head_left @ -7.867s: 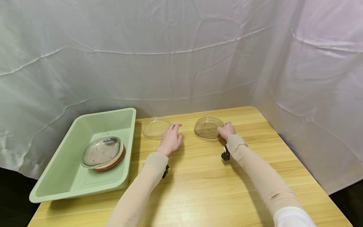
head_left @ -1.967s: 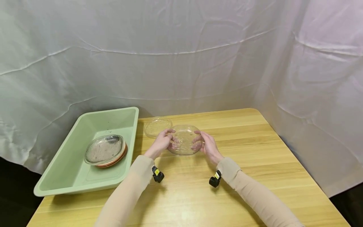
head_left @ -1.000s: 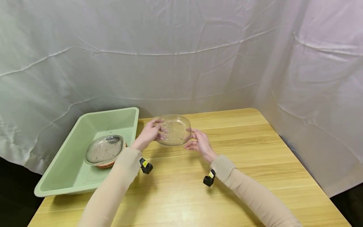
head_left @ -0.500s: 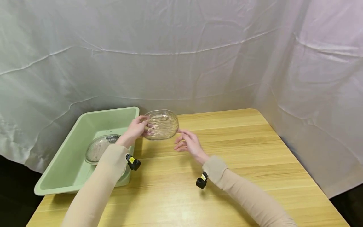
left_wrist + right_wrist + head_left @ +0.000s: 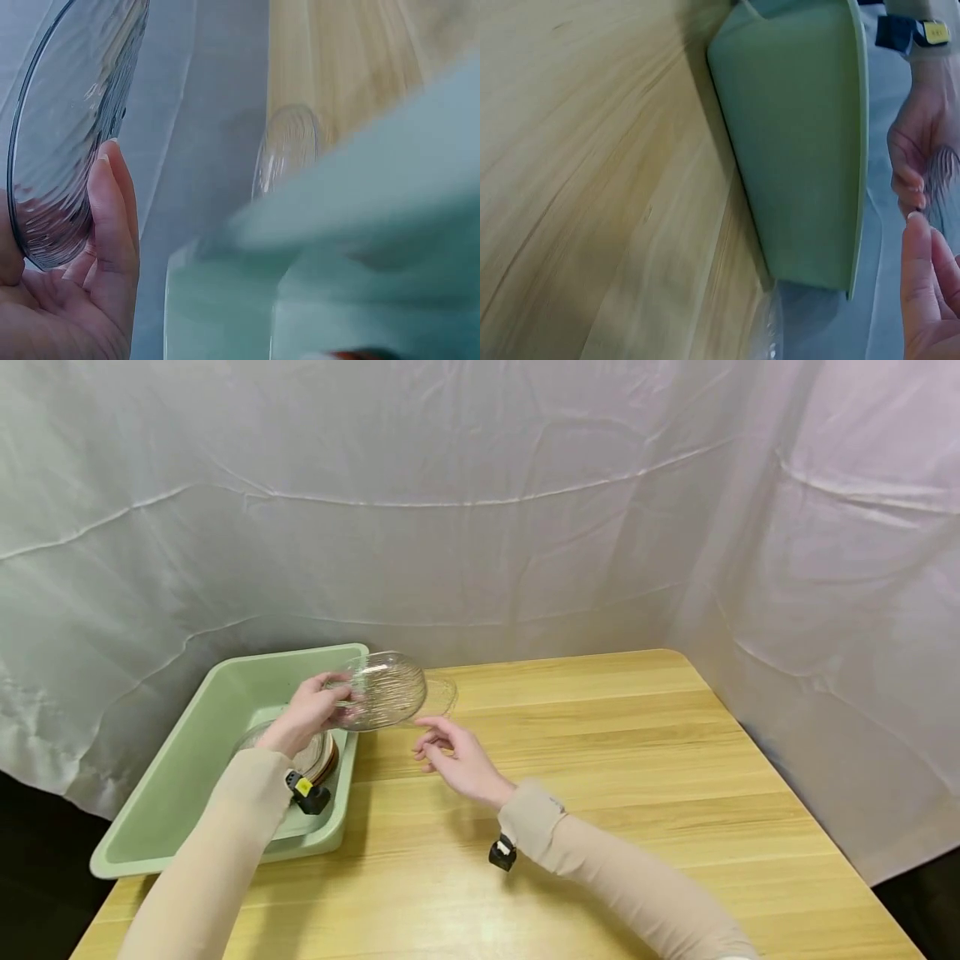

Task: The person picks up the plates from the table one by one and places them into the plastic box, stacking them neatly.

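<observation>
A clear, ridged glass plate point(image 5: 390, 692) is in the air, tilted, above the tub's right rim. My left hand point(image 5: 309, 714) grips it by its left edge, the thumb and fingers on opposite faces in the left wrist view point(image 5: 90, 285). My right hand point(image 5: 461, 764) is just off the plate's lower right edge, its fingers loosely bent and holding nothing. Whether its index fingertip still touches the plate, I cannot tell. A second clear glass plate point(image 5: 444, 695) lies on the table behind, partly covered by the held one.
The pale green tub point(image 5: 341, 814) stands at the table's left. Inside is a stack of a glass plate point(image 5: 255, 737) over orange-rimmed plates point(image 5: 328, 762), partly hidden by my left arm. A grey-white curtain point(image 5: 480, 560) hangs behind the wooden table point(image 5: 637, 760).
The glass plate has been lifted from the table's right side, held in both hands, then carried left to the tub's rim. My right hand has let go or nearly so, following leftward.
</observation>
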Demonstrator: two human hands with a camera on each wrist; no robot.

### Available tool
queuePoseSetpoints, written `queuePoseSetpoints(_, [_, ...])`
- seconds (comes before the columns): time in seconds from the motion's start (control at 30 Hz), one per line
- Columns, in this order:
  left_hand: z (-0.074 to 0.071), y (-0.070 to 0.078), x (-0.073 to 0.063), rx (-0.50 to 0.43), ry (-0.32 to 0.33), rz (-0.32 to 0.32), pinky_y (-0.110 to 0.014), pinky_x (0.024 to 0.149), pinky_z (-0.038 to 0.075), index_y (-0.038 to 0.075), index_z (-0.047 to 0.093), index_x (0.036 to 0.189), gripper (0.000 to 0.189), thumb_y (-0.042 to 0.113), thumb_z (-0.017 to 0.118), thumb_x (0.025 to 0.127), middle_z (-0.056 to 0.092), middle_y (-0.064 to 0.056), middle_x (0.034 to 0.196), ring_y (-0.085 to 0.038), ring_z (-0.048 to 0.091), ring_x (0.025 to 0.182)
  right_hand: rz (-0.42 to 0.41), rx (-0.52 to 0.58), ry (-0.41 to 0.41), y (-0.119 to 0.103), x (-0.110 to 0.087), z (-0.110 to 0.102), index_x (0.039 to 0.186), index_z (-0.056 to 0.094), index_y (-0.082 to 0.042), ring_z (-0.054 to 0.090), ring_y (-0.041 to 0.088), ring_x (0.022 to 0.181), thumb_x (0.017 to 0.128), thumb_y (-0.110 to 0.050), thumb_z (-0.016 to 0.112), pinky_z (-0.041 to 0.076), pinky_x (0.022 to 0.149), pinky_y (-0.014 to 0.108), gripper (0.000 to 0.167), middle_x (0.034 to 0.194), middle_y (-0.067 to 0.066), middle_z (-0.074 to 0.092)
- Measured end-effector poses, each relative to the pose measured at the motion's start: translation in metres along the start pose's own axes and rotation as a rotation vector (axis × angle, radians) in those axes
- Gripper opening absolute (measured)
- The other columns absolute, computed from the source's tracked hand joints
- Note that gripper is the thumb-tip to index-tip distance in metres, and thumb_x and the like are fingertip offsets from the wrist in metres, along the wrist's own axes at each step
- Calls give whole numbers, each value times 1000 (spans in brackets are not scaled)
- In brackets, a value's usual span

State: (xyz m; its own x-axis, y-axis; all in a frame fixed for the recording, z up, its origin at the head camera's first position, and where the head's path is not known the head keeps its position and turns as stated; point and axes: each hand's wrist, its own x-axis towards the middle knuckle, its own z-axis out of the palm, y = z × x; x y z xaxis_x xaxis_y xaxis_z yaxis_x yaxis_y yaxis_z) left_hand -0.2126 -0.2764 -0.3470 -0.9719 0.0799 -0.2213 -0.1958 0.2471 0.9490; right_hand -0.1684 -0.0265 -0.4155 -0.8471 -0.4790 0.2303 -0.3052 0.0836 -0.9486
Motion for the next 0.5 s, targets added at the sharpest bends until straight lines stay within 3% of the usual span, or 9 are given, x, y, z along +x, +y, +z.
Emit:
queuePoseSetpoints(0.23, [-32,-9,-8,68,15,-2,-17,67,58,-3,15,159,60,18,40,108,66,19,84,3,68,68,-88,-228,-119,-11,2,25,143,50,-5,64,27,116,98,-2,50,54,95,21,45,124,13,67])
queuePoseSetpoints(0.5, [-69,-24,-17,98,33,-14,-17,72,59,-8,12,157,62,20,39,109,66,22,84,3,68,71,-298,-536,-210,-15,1,48,144,50,-5,58,17,132,96,-4,50,45,111,20,48,142,9,60])
